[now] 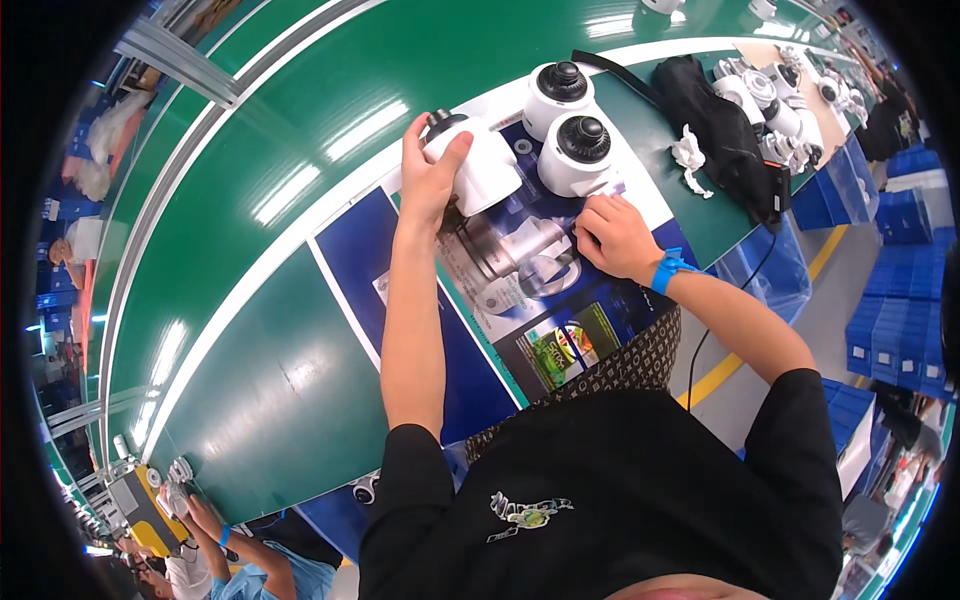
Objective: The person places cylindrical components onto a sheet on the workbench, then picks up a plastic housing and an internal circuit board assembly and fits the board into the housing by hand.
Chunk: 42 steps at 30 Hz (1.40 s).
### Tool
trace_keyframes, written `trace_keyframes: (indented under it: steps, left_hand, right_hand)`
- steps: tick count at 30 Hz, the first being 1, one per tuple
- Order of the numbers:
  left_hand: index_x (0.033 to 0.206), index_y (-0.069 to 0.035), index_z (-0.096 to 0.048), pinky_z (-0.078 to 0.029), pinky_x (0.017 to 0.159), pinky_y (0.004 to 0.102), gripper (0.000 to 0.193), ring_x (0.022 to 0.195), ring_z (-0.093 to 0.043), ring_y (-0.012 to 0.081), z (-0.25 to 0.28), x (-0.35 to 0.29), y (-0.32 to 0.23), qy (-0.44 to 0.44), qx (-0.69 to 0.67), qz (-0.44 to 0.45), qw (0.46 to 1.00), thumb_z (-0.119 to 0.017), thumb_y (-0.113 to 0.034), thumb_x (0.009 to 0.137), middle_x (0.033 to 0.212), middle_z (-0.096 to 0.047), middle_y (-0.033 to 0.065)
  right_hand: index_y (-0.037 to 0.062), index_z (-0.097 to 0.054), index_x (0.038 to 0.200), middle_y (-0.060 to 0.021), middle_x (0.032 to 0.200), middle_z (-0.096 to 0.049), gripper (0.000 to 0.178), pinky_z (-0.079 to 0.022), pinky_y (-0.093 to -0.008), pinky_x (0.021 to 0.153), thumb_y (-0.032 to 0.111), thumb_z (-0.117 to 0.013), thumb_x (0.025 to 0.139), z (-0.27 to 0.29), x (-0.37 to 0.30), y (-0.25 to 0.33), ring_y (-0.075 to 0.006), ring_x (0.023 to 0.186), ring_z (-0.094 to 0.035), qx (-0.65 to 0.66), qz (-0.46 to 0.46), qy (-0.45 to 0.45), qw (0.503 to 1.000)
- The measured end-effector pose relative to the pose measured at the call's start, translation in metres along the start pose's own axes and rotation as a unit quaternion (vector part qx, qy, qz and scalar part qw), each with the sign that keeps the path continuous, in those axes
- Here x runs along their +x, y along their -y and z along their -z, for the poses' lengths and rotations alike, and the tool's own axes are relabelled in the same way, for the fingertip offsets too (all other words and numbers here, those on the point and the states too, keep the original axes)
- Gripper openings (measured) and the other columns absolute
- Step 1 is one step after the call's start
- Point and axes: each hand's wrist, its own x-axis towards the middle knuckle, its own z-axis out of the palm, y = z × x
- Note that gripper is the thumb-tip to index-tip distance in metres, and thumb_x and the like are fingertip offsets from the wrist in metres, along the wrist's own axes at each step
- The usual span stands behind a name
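My left hand (432,172) is closed around a white appliance housing (488,168) with a black knob-like end, tilted on its side above a printed cardboard sheet. Thumb and fingers grip its upper end. My right hand (612,235), a blue band on its wrist, is curled just below a white housing (570,172) with a black ribbed top and round knob. Whether its fingers pinch anything is hidden. Behind that one stands a similar upright housing (541,110). Beneath my hands lies the blue cardboard sheet (405,300), printed with appliance pictures.
A black cloth bag (712,130) and crumpled white paper (690,160) lie to the right. Farther right is a pile of white parts (775,100). A green conveyor belt (300,130) curves past the far side. A co-worker's hands (195,510) hold a part at lower left.
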Motion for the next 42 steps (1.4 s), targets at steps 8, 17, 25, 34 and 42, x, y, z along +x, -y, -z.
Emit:
trace_keyframes:
  steps: [8,17,25,34,42]
  left_hand:
    - [0.146,-0.002,-0.019,-0.046,0.099,0.0418,0.120,0.128,-0.041,0.0328,0.001,-0.003,0.004,0.063,0.077,-0.076,0.992,-0.092,-0.018,0.053,0.137,-0.036,0.0203]
    - [0.142,-0.005,-0.036,-0.041,0.102,0.0385,0.098,0.124,-0.048,0.0278,0.011,-0.007,0.007,0.186,0.125,0.014,0.975,-0.087,-0.028,0.062,0.138,-0.042,0.0166]
    - [0.141,-0.003,-0.038,-0.035,0.106,0.0377,0.093,0.129,-0.041,0.0293,0.006,0.000,0.010,0.187,0.226,-0.040,0.955,-0.083,-0.033,0.065,0.138,-0.042,0.0177]
    - [0.139,0.003,-0.036,-0.044,0.096,0.0374,0.077,0.118,-0.050,0.0287,-0.009,-0.014,-0.002,0.090,0.265,0.016,0.960,-0.076,-0.020,0.077,0.134,-0.045,0.0200]
    - [0.126,0.002,-0.046,-0.030,0.104,0.0492,0.077,0.123,-0.038,0.0370,-0.029,-0.023,0.038,-0.137,0.461,-0.261,0.837,-0.070,-0.053,0.078,0.126,-0.046,0.0207]
  right_hand:
    - [0.0059,-0.053,0.079,-0.0089,0.079,-0.052,0.014,-0.042,-0.0365,0.065,0.006,-0.064,0.071,-0.001,0.003,0.002,-0.0266,0.073,-0.054,-0.003,0.007,0.000,1.000]
    - [0.0064,-0.053,0.079,-0.0088,0.079,-0.052,0.015,-0.042,-0.0366,0.065,0.007,-0.065,0.070,-0.003,0.003,0.004,-0.0270,0.072,-0.054,0.000,0.006,-0.004,1.000]
    - [0.0076,-0.051,0.076,-0.0095,0.076,-0.049,0.014,-0.042,-0.0393,0.063,0.009,-0.064,0.070,0.003,0.003,0.000,-0.0289,0.069,-0.052,0.005,0.007,-0.008,1.000]
    - [0.0093,-0.050,0.077,-0.0080,0.081,-0.050,0.016,-0.042,-0.0369,0.067,0.016,-0.064,0.075,-0.005,-0.004,0.001,-0.0271,0.076,-0.053,0.000,0.019,-0.035,0.999]
    - [0.0092,-0.051,0.081,-0.0078,0.085,-0.052,0.016,-0.042,-0.0361,0.068,0.017,-0.065,0.077,-0.005,-0.009,0.000,-0.0260,0.079,-0.054,-0.026,0.013,-0.025,0.999]
